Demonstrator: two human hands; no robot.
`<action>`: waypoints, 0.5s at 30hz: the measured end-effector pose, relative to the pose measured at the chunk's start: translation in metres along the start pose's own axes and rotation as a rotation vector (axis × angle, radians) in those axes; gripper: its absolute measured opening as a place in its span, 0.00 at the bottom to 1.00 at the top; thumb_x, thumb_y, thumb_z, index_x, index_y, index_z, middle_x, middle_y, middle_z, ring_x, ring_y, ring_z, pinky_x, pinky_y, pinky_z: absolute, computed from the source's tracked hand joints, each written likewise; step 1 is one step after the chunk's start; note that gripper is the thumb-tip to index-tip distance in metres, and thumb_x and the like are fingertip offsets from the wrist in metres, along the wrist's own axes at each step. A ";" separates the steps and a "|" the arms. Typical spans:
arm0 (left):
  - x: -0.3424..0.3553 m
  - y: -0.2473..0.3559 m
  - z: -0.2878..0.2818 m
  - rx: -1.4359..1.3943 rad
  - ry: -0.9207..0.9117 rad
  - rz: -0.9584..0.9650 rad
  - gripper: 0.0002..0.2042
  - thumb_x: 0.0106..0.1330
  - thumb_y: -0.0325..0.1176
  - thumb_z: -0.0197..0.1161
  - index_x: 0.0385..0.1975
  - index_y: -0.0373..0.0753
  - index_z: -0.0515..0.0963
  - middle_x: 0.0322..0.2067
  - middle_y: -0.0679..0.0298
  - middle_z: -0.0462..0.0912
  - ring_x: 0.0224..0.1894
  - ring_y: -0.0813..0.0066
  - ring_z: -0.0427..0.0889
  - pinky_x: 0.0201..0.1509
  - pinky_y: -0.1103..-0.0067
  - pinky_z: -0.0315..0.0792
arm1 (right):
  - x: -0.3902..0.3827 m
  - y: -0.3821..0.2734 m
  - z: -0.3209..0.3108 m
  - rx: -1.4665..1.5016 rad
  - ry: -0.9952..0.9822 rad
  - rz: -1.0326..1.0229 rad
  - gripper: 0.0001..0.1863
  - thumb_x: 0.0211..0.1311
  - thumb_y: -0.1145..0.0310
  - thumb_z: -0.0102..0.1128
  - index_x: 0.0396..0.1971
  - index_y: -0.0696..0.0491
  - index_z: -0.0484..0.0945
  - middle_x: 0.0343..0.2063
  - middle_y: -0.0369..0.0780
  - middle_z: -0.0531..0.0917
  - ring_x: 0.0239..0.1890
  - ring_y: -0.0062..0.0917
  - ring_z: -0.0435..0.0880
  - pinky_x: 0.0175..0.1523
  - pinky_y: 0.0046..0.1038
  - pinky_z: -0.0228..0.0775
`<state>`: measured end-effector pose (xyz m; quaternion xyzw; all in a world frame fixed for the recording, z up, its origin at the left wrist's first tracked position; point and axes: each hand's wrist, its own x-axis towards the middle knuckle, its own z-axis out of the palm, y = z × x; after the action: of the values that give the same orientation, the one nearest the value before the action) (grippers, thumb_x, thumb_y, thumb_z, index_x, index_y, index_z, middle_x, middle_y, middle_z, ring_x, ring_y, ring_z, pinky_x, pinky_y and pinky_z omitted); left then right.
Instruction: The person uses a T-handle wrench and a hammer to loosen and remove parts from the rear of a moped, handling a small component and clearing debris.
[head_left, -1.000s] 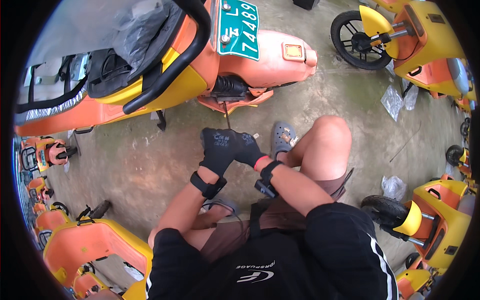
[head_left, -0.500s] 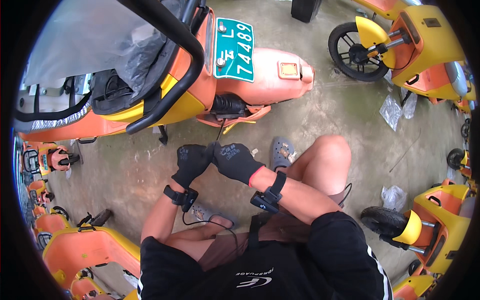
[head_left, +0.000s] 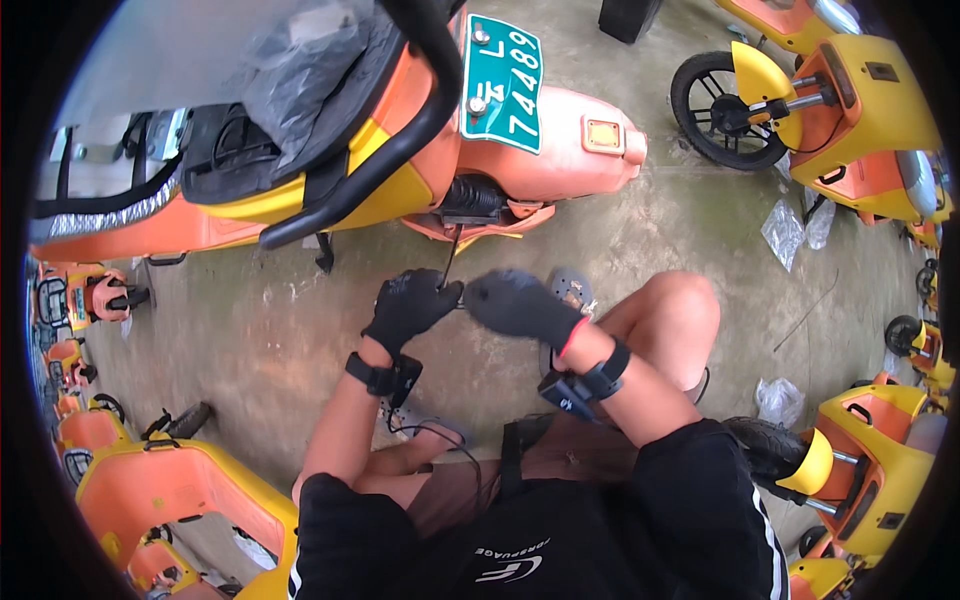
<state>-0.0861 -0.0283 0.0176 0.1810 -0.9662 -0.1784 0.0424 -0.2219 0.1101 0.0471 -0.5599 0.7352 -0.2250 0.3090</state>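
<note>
Both my hands wear black gloves. My left hand [head_left: 412,306] is closed around the lower end of a thin dark rod-shaped tool [head_left: 452,262], whose handle is mostly hidden. The tool's far end reaches up under the rear of an orange and yellow electric scooter [head_left: 560,150], beside its black ribbed shock absorber boot [head_left: 474,198]. Just right of the tool, my right hand [head_left: 525,308] is curled and slightly blurred; its fingertips are close to the left hand, and what they hold is hidden.
The scooter's black grab rail [head_left: 370,185] juts out above my left hand. More scooters stand along both sides, one with its front wheel [head_left: 728,112] at the upper right. Plastic wrappers [head_left: 783,235] lie on the concrete floor. My bent knee [head_left: 680,300] is at the right.
My right hand has shifted right, and a narrow gap shows between the hands. My left hand has moved slightly right and up. The view has shifted, so the scooter appears further right.
</note>
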 end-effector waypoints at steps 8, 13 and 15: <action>-0.013 -0.022 0.058 -0.633 -0.195 -0.457 0.11 0.51 0.37 0.54 0.19 0.33 0.73 0.18 0.53 0.77 0.23 0.59 0.78 0.31 0.67 0.71 | 0.028 -0.047 -0.086 0.612 0.826 -0.079 0.07 0.58 0.70 0.50 0.33 0.57 0.75 0.23 0.43 0.75 0.28 0.31 0.76 0.34 0.28 0.67; 0.003 0.008 0.044 -0.328 -0.276 -0.558 0.14 0.52 0.40 0.53 0.27 0.34 0.75 0.29 0.47 0.79 0.33 0.50 0.78 0.39 0.63 0.72 | 0.009 -0.104 -0.167 0.307 1.404 -0.889 0.11 0.56 0.74 0.55 0.39 0.59 0.71 0.23 0.37 0.71 0.25 0.20 0.70 0.29 0.20 0.62; -0.006 0.008 0.070 -0.310 -0.199 -0.557 0.15 0.54 0.42 0.52 0.29 0.36 0.76 0.30 0.47 0.79 0.35 0.50 0.78 0.41 0.63 0.72 | 0.017 -0.102 -0.240 -0.470 1.628 -1.196 0.15 0.56 0.75 0.51 0.44 0.59 0.69 0.32 0.43 0.71 0.32 0.28 0.72 0.35 0.26 0.64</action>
<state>-0.0939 0.0039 -0.0448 0.4111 -0.8405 -0.3447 -0.0756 -0.3250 0.0618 0.2829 -0.5582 0.3488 -0.5027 -0.5604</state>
